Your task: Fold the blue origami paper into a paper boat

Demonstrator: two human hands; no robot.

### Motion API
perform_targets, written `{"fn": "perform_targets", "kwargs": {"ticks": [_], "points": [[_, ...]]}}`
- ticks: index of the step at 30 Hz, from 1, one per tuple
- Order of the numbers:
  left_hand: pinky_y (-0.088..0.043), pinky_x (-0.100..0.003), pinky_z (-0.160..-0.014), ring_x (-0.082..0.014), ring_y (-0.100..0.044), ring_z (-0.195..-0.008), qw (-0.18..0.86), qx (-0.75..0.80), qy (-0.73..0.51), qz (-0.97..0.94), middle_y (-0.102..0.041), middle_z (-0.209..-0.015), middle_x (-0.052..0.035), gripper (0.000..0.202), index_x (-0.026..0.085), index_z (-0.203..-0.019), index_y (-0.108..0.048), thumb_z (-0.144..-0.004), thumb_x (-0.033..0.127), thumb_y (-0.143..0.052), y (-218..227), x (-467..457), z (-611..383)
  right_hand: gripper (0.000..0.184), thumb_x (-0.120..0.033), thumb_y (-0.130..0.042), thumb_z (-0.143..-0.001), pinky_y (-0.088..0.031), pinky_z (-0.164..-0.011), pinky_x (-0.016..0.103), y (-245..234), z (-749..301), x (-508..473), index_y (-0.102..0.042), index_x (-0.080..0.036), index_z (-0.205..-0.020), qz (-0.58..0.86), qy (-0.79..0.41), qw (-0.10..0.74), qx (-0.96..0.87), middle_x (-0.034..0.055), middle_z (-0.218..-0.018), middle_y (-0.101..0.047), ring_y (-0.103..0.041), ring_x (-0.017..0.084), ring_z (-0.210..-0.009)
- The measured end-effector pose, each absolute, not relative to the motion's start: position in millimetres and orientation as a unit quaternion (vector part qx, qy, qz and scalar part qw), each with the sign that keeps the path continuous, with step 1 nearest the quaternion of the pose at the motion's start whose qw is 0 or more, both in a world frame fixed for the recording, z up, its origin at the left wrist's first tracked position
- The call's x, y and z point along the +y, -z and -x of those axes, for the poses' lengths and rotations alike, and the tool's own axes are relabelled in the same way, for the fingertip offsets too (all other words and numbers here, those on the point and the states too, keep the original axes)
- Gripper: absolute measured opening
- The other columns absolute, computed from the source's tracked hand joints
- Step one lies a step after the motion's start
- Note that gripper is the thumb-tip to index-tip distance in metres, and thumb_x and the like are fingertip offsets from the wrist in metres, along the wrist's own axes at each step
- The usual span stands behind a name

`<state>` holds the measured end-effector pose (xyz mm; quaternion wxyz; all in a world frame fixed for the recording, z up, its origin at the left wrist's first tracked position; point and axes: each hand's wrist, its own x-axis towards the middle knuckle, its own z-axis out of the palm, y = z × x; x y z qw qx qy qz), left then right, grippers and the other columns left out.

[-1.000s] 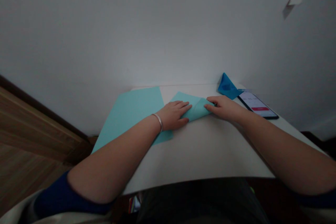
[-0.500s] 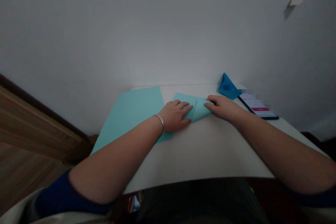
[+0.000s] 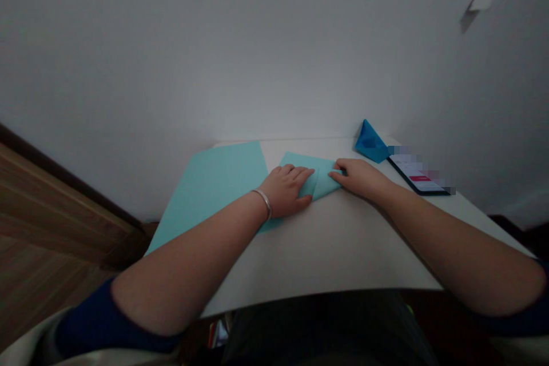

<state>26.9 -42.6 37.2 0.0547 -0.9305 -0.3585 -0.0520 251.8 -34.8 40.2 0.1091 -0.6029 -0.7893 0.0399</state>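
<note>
A light turquoise paper (image 3: 322,182), partly folded with a crease line and overlapping layers showing, lies on the white table. My left hand (image 3: 285,190), a bangle on its wrist, rests on the paper's left part with fingers stretched out and pressing down. At the right end, my right hand (image 3: 357,175) pinches a corner of the same paper between thumb and fingers. Part of the paper is covered by both hands.
Left of my left hand lies a flat turquoise sheet (image 3: 218,180). A folded blue paper shape (image 3: 371,147) stands at the back right, beside a dark-edged tablet (image 3: 422,180). The table (image 3: 330,257) meets a grey-white wall (image 3: 274,57); wooden panelling (image 3: 55,211) is at left.
My right hand has shifted slightly left with the paper's right end, which now looks flatter and more folded over. My left hand has stayed nearly in place.
</note>
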Motion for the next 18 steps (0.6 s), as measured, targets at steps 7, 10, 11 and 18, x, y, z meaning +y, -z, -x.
{"fn": "perform_targets", "kwargs": {"ticks": [7,10,11,18], "points": [[-0.036,-0.046,-0.097,-0.0298,-0.046,-0.119,0.065,-0.352,0.030,0.933,-0.046,-0.140,-0.0095,0.053,0.029,-0.140,-0.042,-0.090,0.047,-0.042,-39.1,-43.3,-26.8,0.028,-0.040,-0.047,-0.086,-0.036,-0.063,0.031,-40.5,-248.8,-35.1,-0.064,-0.019,-0.092,0.625,-0.030,0.093,-0.774,0.0099,-0.090,-0.069,-0.059,0.022,-0.079],[-0.036,-0.045,-0.097,-0.0296,-0.046,-0.119,0.065,-0.351,0.032,0.934,-0.046,-0.140,-0.0098,0.053,0.028,-0.140,-0.042,-0.090,0.046,-0.042,-39.2,-43.4,-27.1,0.029,-0.041,-0.046,-0.086,-0.036,-0.063,0.031,-39.6,-248.7,-34.1,-0.063,-0.019,-0.091,0.627,-0.025,0.089,-0.773,0.0102,-0.091,-0.069,-0.060,0.023,-0.079],[-0.036,-0.045,-0.097,-0.0296,-0.046,-0.119,0.065,-0.351,0.031,0.934,-0.046,-0.140,-0.0098,0.053,0.028,-0.140,-0.042,-0.090,0.046,-0.042,-39.4,-43.6,-27.2,0.029,-0.041,-0.046,-0.086,-0.037,-0.063,0.031,-39.3,-248.7,-33.8,-0.063,-0.019,-0.091,0.627,-0.023,0.088,-0.774,0.0103,-0.091,-0.069,-0.060,0.023,-0.080],[-0.038,-0.046,-0.096,-0.0304,-0.046,-0.119,0.067,-0.353,0.028,0.933,-0.046,-0.140,-0.0100,0.053,0.028,-0.140,-0.042,-0.090,0.044,-0.042,-42.9,-45.4,-27.3,0.025,-0.039,-0.049,-0.084,-0.036,-0.061,0.030,-39.7,-247.8,-37.8,-0.060,-0.020,-0.096,0.632,-0.029,0.116,-0.766,0.0077,-0.089,-0.069,-0.059,0.022,-0.077]]}}
